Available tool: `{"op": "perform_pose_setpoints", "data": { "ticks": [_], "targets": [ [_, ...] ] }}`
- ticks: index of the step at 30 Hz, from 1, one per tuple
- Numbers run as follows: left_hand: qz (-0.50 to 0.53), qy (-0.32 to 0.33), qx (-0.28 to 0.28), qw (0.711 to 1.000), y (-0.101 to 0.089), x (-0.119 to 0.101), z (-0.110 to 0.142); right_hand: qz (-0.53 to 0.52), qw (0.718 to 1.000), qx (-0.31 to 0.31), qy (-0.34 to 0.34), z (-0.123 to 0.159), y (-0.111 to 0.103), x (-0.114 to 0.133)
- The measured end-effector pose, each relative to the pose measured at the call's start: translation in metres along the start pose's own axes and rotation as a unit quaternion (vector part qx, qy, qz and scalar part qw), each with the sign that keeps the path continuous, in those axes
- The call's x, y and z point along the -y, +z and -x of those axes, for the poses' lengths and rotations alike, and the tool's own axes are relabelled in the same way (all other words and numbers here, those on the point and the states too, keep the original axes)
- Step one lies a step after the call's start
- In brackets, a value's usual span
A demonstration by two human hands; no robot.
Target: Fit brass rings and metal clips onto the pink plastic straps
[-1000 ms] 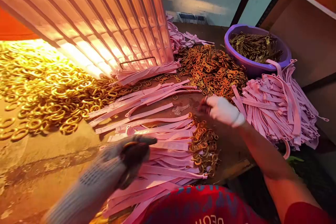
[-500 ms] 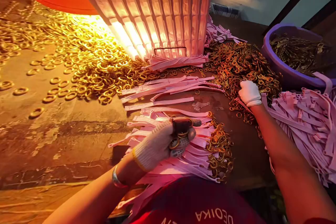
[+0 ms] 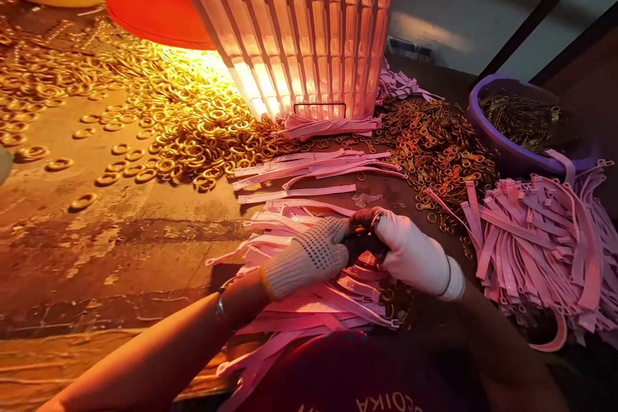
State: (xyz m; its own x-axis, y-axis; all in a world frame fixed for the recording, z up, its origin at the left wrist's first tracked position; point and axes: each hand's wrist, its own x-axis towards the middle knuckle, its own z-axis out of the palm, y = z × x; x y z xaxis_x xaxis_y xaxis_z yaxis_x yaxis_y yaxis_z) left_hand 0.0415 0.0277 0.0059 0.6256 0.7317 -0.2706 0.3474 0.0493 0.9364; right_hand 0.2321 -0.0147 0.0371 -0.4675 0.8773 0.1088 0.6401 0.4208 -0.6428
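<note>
Rings being fitted to pink straps
Both gloved hands, left hand point(image 3: 309, 256) and right hand point(image 3: 410, 251), are closed together on a small dark piece point(image 3: 362, 241) over finished straps point(image 3: 309, 309); a large strap pile point(image 3: 535, 251) at 3 o'clock is left.

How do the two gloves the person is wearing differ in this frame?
The left hand wears a knitted glove with dark grip dots and a yellowish cuff; the right hand wears a smooth, plain white glove. The left glove looks coarser and thicker, the right thinner and closer-fitting. Both hands meet over the pink straps, fingers closed around something small and dark.
</note>
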Motion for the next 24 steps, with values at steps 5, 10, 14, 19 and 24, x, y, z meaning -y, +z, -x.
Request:
{"op": "perform_pose_setpoints", "data": {
  "ticks": [5, 10, 14, 19, 24],
  "targets": [
    [-0.001, 0.037, -0.002, 0.999, 0.003, 0.002, 0.004, -0.040, 0.997, -0.015, 0.062, 0.006, 0.005, 0.007],
    [0.250, -0.026, 0.007, 0.968, 0.019, -0.001, 0.017, -0.251, 0.933, -0.217, 0.138, 0.010, 0.033, 0.013],
    [0.336, -0.023, -0.054, 0.940, 0.031, -0.003, 0.023, -0.305, 0.893, -0.290, 0.159, 0.015, 0.053, 0.010],
    [0.235, 0.004, -0.061, 0.970, 0.026, -0.002, 0.026, 0.000, 0.966, -0.228, 0.125, 0.025, 0.045, 0.011],
    [0.151, -0.006, -0.041, 0.988, 0.022, 0.010, 0.025, 0.269, 0.951, 0.072, 0.135, 0.015, 0.018, 0.027]
  ]
}}
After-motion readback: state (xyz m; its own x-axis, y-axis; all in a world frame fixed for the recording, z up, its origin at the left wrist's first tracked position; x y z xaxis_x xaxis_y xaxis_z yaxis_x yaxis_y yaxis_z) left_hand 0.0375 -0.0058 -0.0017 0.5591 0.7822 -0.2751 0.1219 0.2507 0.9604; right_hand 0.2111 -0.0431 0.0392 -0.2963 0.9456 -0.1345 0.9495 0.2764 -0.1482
